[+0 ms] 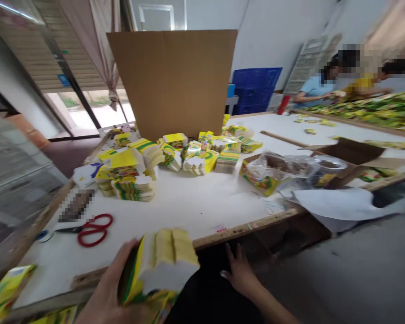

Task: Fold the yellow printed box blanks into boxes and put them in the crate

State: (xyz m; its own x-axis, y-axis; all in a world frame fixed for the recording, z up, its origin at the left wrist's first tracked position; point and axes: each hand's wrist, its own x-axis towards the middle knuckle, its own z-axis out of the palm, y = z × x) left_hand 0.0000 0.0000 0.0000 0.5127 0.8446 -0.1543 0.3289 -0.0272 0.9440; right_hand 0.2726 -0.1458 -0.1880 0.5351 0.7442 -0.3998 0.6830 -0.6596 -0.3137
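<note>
My left hand [113, 288] is at the bottom of the view, fingers wrapped round a thick stack of flat yellow-and-green cartons [162, 265], held at the near edge of the white table [195, 202]. My right hand [239, 272] lies lower and to the right, below the table's wooden edge, fingers stretched out flat on a dark surface, holding nothing. Several more stacks of the same yellow cartons [168, 157] are piled in the middle of the table.
A large open cardboard box [173, 81] stands upright behind the piles. Red-handled scissors [92, 229] and a tape roll [43, 236] lie at the left. A brown box [354, 155] with clear plastic bags [290, 168] sits right. Two people work at a far table [357, 81].
</note>
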